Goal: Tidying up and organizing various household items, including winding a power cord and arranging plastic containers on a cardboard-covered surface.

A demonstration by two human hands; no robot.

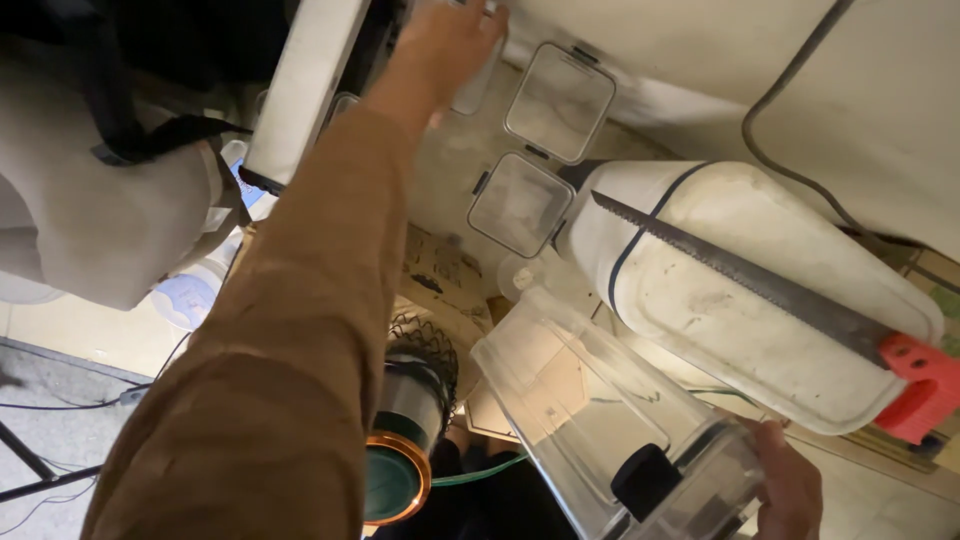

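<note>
- Nearest the camera, the right hand (pixel 790 490) sits at the bottom right edge, its fingers closed on the lower end of a clear plastic blender jar (pixel 600 410) that lies tilted across the view, a black knob (pixel 645 480) showing through its wall.
- Just left of the jar stands a green cylinder with a copper rim (pixel 400 470), a dark wire mesh piece (pixel 425 345) above it.
- The brown sleeve (pixel 290 340) of the left arm runs from the bottom left up through the middle of the frame.
- To the right, a large white oval container (pixel 740 300) rests just beside the jar; a hand saw (pixel 740 275) with a red handle (pixel 925 385) lies across its lid.
- Further off, two square clear lidded boxes (pixel 520 200) sit side by side on the surface.
- Farthest, the left hand (pixel 450 45) reaches to a pale container (pixel 475 85) at the top edge; whether its grip has closed on it cannot be told.
- A grey cable (pixel 790 70) curves over the white wall at the top right.
</note>
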